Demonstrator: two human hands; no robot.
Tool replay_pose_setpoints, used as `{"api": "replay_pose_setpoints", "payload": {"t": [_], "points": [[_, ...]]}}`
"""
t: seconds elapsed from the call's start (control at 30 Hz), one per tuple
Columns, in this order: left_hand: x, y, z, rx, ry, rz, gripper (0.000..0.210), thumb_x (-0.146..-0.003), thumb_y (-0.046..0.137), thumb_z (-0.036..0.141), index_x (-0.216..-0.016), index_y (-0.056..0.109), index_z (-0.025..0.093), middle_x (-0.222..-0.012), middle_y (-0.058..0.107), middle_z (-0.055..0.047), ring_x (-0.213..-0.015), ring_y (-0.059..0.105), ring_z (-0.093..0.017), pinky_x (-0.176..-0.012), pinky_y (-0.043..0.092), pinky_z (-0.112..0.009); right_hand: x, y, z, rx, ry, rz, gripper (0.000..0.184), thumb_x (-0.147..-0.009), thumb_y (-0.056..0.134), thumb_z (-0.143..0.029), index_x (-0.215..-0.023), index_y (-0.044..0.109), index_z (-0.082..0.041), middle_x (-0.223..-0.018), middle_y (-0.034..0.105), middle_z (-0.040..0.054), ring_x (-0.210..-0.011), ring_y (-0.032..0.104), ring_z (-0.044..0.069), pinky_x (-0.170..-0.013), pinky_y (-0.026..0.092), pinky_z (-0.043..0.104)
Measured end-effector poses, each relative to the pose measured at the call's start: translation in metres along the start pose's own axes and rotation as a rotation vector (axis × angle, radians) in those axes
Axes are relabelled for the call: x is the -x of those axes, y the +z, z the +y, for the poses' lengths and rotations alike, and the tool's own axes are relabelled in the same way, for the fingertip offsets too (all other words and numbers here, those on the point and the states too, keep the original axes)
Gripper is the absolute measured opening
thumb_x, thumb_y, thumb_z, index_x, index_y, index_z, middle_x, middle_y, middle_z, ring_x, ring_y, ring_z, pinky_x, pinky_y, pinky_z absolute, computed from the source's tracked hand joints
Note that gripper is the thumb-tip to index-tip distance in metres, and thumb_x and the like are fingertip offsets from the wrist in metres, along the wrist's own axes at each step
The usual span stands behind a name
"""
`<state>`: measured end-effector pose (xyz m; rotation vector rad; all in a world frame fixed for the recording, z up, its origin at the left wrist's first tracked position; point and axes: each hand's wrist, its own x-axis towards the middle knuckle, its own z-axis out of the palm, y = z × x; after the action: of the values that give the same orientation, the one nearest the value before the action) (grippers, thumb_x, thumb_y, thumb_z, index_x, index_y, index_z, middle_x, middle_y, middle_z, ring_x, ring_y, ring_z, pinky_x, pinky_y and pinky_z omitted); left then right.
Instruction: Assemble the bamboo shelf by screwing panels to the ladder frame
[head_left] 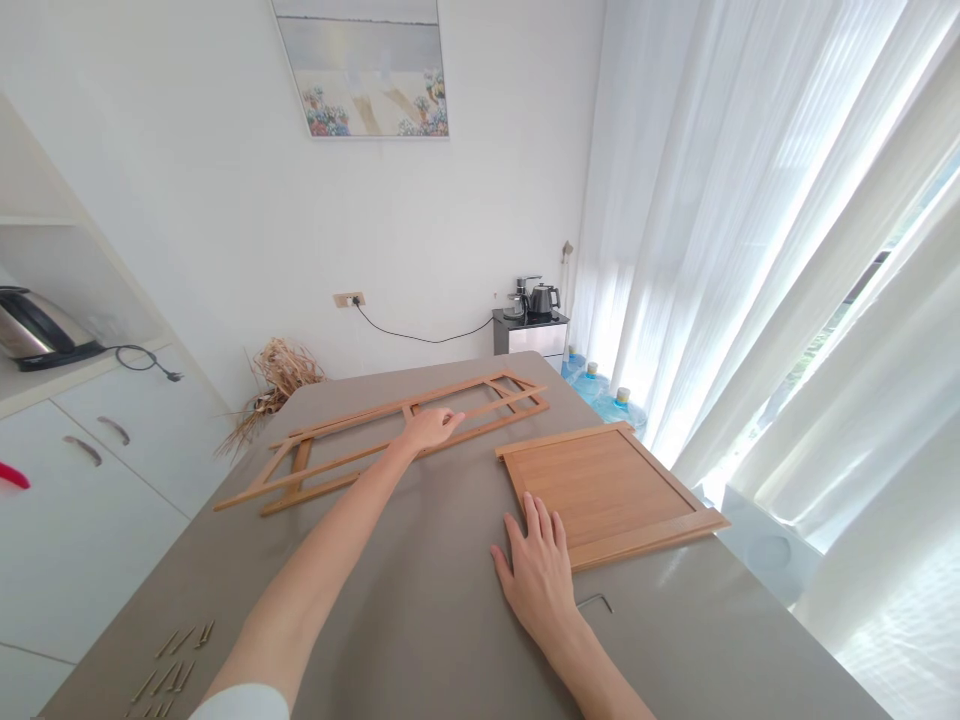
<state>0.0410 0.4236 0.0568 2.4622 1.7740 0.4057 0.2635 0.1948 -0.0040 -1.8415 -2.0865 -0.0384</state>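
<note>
My left hand (433,428) reaches across the table, its fingers closed on the near rail of a light wooden frame (330,463). This frame lies askew over a second wooden frame (495,424) of similar size. My right hand (541,565) is open, palm down, with fingers spread and fingertips at the left edge of a wooden panel (607,480). That panel lies flat, with raised strips along two opposite sides. A hex key (598,600) rests just right of my right hand, partly hidden by it.
Several screws (176,642) lie in rows at the near left of the grey table (420,620). White cabinets with a kettle (45,330) stand left. Dried stalks (281,375) are behind the table. Water bottles (621,405) and curtains (675,200) are beyond its right edge.
</note>
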Motion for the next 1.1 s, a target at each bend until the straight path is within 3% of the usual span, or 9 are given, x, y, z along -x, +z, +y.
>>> {"api": "replay_pose_setpoints", "payload": {"t": [0.13, 0.37, 0.6, 0.77, 0.9, 1.1], "points": [[-0.012, -0.011, 0.014, 0.005, 0.002, -0.001, 0.058, -0.094, 0.028, 0.067, -0.088, 0.066, 0.023, -0.087, 0.072, -0.008, -0.080, 0.066, -0.025, -0.070, 0.042, -0.032, 0.000, 0.002, 0.001, -0.014, 0.008, -0.006, 0.042, -0.093, 0.049, -0.049, -0.122, 0.064, -0.022, -0.154, 0.036, 0.0139, -0.142, 0.031, 0.032, -0.116, 0.022, 0.050], [-0.016, 0.004, 0.031, -0.015, 0.004, 0.059, 0.062, -0.097, 0.016, 0.064, -0.091, 0.062, 0.023, -0.098, 0.068, -0.008, -0.088, 0.063, -0.024, -0.072, 0.042, -0.032, 0.001, 0.003, 0.001, -0.017, 0.004, -0.008, 0.042, -0.093, 0.048, -0.049, -0.123, 0.064, -0.023, -0.155, 0.035, 0.0139, -0.144, 0.029, 0.032, -0.117, 0.020, 0.050], [-0.021, 0.047, 0.017, -0.053, -0.025, 0.064, 0.052, -0.099, 0.025, 0.056, -0.088, 0.061, 0.020, -0.092, 0.064, -0.008, -0.084, 0.061, -0.023, -0.074, 0.044, -0.033, 0.001, 0.000, 0.001, -0.026, 0.015, -0.020, 0.041, -0.094, 0.048, -0.048, -0.122, 0.064, -0.023, -0.156, 0.034, 0.0135, -0.144, 0.028, 0.032, -0.117, 0.020, 0.051], [-0.005, 0.068, 0.002, -0.060, 0.030, 0.110, 0.044, -0.097, 0.036, 0.054, -0.095, 0.062, 0.019, -0.103, 0.061, -0.013, -0.105, 0.054, -0.029, -0.088, 0.043, -0.041, 0.001, -0.002, 0.001, -0.020, 0.006, -0.028, 0.041, -0.093, 0.049, -0.047, -0.123, 0.063, -0.022, -0.155, 0.034, 0.0137, -0.144, 0.029, 0.032, -0.116, 0.022, 0.052], [0.002, 0.073, -0.005, -0.022, 0.102, 0.105, 0.039, -0.097, 0.040, 0.050, -0.110, 0.061, 0.020, -0.109, 0.061, -0.010, -0.106, 0.053, -0.027, -0.091, 0.043, -0.040, 0.000, -0.002, 0.001, -0.022, 0.004, -0.024, 0.041, -0.094, 0.049, -0.046, -0.124, 0.063, -0.022, -0.155, 0.033, 0.0148, -0.144, 0.028, 0.033, -0.116, 0.021, 0.052], [0.015, 0.065, -0.005, 0.026, 0.212, 0.068, 0.034, -0.099, 0.041, 0.045, -0.110, 0.062, 0.020, -0.109, 0.063, -0.008, -0.102, 0.056, -0.023, -0.091, 0.044, -0.038, 0.000, 0.000, 0.001, -0.022, -0.002, -0.014, 0.041, -0.093, 0.051, -0.046, -0.123, 0.064, -0.021, -0.155, 0.034, 0.0157, -0.143, 0.030, 0.033, -0.116, 0.021, 0.052]]}}
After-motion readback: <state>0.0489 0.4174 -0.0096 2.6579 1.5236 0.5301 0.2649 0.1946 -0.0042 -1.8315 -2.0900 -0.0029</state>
